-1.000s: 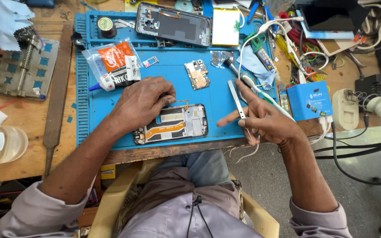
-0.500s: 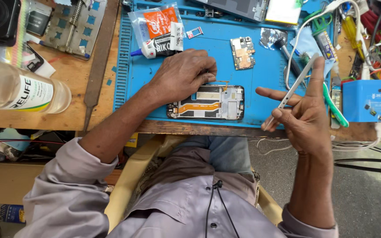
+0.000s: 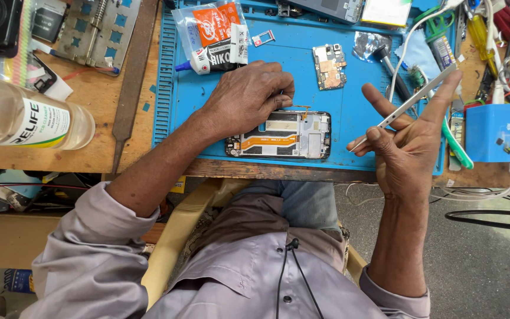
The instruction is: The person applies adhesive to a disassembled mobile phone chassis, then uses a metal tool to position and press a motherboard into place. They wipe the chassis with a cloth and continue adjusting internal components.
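Observation:
An opened phone body [image 3: 284, 136] with an orange flex cable lies near the front edge of a blue work mat [image 3: 349, 100]. My left hand [image 3: 246, 97] rests on the phone's upper left part, fingertips pinched at its top edge. My right hand [image 3: 408, 142] hovers to the right of the phone, palm up, holding white tweezers [image 3: 405, 107] between thumb and fingers, tips pointing toward the phone. A small circuit board [image 3: 328, 65] lies on the mat behind the phone.
A glue tube [image 3: 213, 56] and an orange packet [image 3: 213, 23] lie at the mat's back left. A clear bottle [image 3: 25, 121] lies on the wooden bench at left. A blue box [image 3: 500, 133], tools and tangled cables crowd the right side.
The view has shifted down and closer. My right hand has turned palm up and lifted the tweezers to the right of the phone. My left hand stays on the phone.

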`<state>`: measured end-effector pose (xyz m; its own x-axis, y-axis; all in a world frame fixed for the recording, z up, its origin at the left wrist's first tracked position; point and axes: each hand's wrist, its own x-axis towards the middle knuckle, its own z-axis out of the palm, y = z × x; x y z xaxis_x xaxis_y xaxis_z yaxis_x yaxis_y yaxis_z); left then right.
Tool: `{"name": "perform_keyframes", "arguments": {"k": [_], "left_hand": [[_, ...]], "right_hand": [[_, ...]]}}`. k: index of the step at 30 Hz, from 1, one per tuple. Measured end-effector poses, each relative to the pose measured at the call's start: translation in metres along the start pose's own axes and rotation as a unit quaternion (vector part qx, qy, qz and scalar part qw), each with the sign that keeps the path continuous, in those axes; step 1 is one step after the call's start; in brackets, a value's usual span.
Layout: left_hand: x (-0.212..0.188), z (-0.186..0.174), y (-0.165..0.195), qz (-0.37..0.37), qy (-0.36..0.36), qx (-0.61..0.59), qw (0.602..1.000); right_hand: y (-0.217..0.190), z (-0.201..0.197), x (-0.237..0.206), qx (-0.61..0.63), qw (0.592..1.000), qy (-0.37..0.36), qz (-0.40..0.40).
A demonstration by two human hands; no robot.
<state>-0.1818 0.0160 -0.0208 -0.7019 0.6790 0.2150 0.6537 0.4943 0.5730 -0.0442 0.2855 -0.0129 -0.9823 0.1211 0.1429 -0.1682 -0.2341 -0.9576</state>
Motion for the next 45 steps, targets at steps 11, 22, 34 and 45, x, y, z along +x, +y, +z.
{"name": "perform_keyframes", "arguments": {"k": [11, 22, 34, 45], "left_hand": [[0.0, 0.006, -0.001, 0.005, 0.009, 0.013, 1.0], [0.0, 0.004, -0.001, 0.007, 0.007, 0.013, 1.0], [-0.001, 0.001, 0.0, 0.014, 0.015, -0.002, 1.0], [-0.001, 0.004, 0.001, 0.006, 0.014, 0.014, 1.0]], "right_hand": [[-0.011, 0.019, -0.005, -0.05, 0.994, 0.098, -0.016], [0.014, 0.004, -0.014, -0.142, 0.98, 0.076, -0.113], [0.023, 0.033, -0.006, -0.087, 0.989, 0.081, -0.088], [0.022, 0.044, 0.004, -0.164, 0.985, 0.025, -0.04]]}}
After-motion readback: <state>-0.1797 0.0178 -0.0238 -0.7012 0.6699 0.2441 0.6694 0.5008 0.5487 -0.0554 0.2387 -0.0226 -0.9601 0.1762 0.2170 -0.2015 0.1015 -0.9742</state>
